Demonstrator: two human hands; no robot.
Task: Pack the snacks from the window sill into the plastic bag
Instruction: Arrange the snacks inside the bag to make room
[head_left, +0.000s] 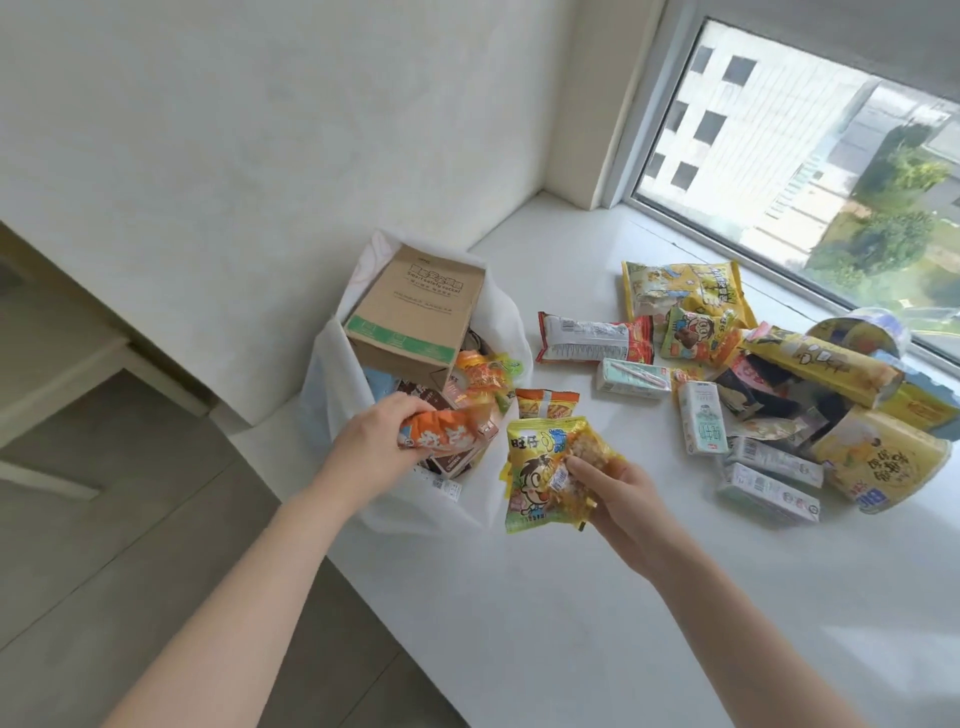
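Observation:
A white plastic bag (332, 384) stands open at the left end of the white window sill (519, 597). Inside it are a brown cardboard box (415, 312) and several snack packets. My left hand (374, 441) grips an orange snack packet (441, 428) over the bag's mouth. My right hand (608, 493) holds a yellow cartoon snack packet (535, 467) together with a small clear-wrapped snack (576, 462), just right of the bag. A small orange packet (545, 402) lies above them on the sill.
A heap of snacks covers the sill to the right: a red-and-white packet (592, 338), yellow bags (685, 286), small drink cartons (701, 423) and yellow tubs (878, 457). The window (810, 156) runs behind them. Floor and a white bench (52, 364) lie left.

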